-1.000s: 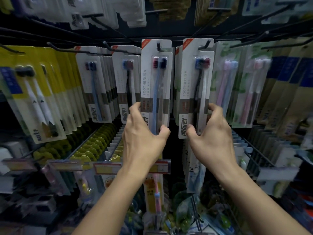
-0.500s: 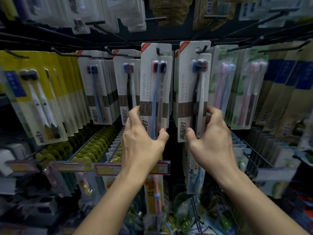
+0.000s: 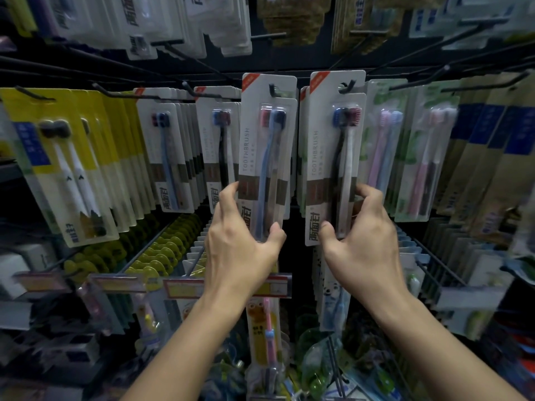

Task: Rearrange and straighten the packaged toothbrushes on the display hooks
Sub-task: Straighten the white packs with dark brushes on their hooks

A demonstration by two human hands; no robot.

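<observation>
- My left hand [image 3: 240,241] still pinches the left white toothbrush pack [image 3: 267,157] by its lower end, thumb against one edge and fingers against the other.
- My right hand [image 3: 359,238] keeps the same grip on the right pack [image 3: 333,157], just beside the left pack; both hang on black hooks [image 3: 272,89].
- My palms hide both packs' bottoms; their small print is blurred.

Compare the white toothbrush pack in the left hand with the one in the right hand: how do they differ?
The left pack, gripped by the left hand, shows a blue handle in front; the right pack, gripped by the right hand, shows a black one. The left pack hangs lower than the right. Both are white two-brush cards marked TOOTHBRUSH, on hooks, held near the bottom.
</observation>
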